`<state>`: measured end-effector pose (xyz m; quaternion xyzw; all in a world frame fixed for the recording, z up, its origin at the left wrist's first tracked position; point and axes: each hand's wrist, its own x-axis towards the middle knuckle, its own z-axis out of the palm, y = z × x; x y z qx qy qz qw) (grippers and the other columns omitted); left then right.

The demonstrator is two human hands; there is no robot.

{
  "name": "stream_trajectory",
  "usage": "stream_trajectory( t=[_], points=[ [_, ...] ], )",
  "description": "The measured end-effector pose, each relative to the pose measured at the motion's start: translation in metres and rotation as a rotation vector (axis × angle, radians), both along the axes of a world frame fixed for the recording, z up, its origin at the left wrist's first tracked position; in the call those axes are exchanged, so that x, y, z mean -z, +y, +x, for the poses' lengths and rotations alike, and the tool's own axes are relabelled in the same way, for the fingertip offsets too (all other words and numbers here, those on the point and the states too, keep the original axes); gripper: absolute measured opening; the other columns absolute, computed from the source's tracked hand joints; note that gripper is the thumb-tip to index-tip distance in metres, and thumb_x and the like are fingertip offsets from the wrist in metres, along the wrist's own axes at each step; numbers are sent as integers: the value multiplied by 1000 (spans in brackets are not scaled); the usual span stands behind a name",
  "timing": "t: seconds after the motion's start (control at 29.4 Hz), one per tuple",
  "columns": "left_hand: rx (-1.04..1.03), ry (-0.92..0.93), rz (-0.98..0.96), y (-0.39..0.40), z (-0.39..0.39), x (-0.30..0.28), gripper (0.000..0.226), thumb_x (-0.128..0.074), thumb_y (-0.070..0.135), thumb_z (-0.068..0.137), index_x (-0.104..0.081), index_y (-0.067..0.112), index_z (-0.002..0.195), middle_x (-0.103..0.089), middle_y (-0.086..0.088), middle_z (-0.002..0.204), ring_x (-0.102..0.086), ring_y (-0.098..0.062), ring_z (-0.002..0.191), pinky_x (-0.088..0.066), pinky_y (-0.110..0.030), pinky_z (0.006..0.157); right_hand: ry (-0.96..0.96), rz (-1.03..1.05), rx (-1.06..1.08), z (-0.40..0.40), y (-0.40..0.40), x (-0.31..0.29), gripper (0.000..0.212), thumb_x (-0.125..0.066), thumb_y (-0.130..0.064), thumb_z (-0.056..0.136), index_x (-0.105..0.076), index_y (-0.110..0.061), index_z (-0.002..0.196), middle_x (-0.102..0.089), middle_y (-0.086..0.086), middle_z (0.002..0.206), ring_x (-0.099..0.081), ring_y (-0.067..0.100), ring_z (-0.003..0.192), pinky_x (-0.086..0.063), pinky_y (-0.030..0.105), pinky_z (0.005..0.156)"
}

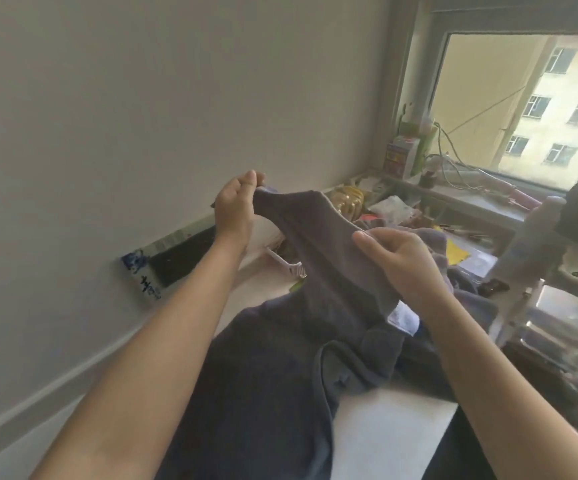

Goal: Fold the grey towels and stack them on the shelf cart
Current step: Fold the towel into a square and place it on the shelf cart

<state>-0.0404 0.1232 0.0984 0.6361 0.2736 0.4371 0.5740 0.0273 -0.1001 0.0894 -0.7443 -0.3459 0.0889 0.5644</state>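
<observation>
From the head camera, both bare forearms reach forward over a white tabletop. The left hand is raised near the pale grey wall, its thumb and fingertips pinching one corner of a dark grey terry towel. The right hand is lower and nearer the window, fingers curled round the towel's other edge with the thumb laid across the cloth. The towel stretches slack between the two hands and hangs down, its lower part running into a heap of more dark grey towels lying rumpled on the tabletop below the arms.

Behind the towel the far end of the table is crowded with small clutter, too blurred to name, save a yellow sheet of paper. A blue-and-white patterned box leans at the foot of the wall. A colourful carton stands on the grey windowsill beside some loose cables. At the right a white metal-framed shelf cart stands just beside the table.
</observation>
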Motion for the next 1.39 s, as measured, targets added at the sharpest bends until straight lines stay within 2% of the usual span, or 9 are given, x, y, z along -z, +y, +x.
stream_trajectory(
  t=[0.24, 0.37, 0.54, 0.68, 0.88, 0.99, 1.16, 1.29, 1.39],
  points=[
    [-187, 3, -99, 20, -166, 32, 29, -50, 34, 87, -68, 23, 67, -68, 4, 76, -63, -17, 83, -48, -33, 86, 6, -125, -299, -128, 33, 15, 21, -62, -32, 88, -73, -14, 82, -71, 6, 74, -58, 3, 64, -49, 27, 66],
    [-351, -90, -164, 14, -292, 56, 33, -47, 19, 96, -64, 16, 69, -66, 2, 71, -60, -11, 72, -47, -25, 77, -5, -230, -504, -231, 44, 36, 33, -62, -36, 88, -58, -27, 57, -50, -10, 48, -43, -1, 49, -35, 17, 50],
    [-379, 398, -265, -5, -412, 165, 28, -47, 20, 94, -62, 18, 70, -63, -3, 76, -62, -24, 83, -43, -30, 79, -169, -612, -749, -331, 45, 134, 40, -57, -43, 87, -56, -6, 73, -55, 8, 66, -45, 17, 61, -34, 31, 58],
    [-295, 643, -449, -13, -477, 277, 14, -57, 26, 83, -63, 24, 71, -68, -12, 92, -64, -31, 98, -51, -45, 90, -240, -831, -842, -386, 29, 208, 30, -54, -44, 87, -62, -15, 88, -65, 4, 86, -58, 25, 86, -39, 31, 67],
    [-391, 328, -714, -24, -485, 270, 24, -52, 12, 95, -51, 12, 72, -58, -12, 74, -57, -23, 68, -51, -26, 55, -310, -889, -879, -426, 9, 237, 28, -50, -45, 92, -64, -25, 106, -67, 0, 103, -59, 26, 96, -44, 31, 77],
    [-356, 205, -887, -14, -475, 269, 15, -59, 23, 93, -59, 11, 85, -64, -9, 83, -59, -19, 71, -47, -27, 57, -270, -887, -883, -429, 4, 235, 29, -52, -44, 92, -63, -34, 116, -68, -4, 111, -60, 23, 100, -45, 29, 81],
    [-377, 433, -556, 11, -465, 270, 58, -67, 11, 86, -44, 10, 139, -58, -13, 127, -61, -24, 103, -47, -28, 82, -311, -873, -869, -429, -4, 236, 32, -54, -43, 91, -62, -35, 121, -68, -5, 115, -60, 21, 103, -44, 27, 84],
    [-516, 645, -163, -2, -472, 272, 43, -47, -3, 88, -62, 13, 125, -62, -14, 122, -58, -30, 110, -43, -32, 94, -433, -890, -856, -428, -10, 241, 33, -51, -44, 93, -61, -35, 123, -69, -2, 113, -60, 24, 102, -44, 29, 81],
    [-499, 815, -253, -11, -483, 293, 38, -46, 0, 86, -69, 13, 113, -65, -14, 117, -60, -35, 104, -44, -33, 88, -560, -893, -883, -428, -14, 253, 30, -54, -42, 91, -67, -30, 114, -64, 4, 111, -56, 29, 101, -37, 30, 73]
  ],
)
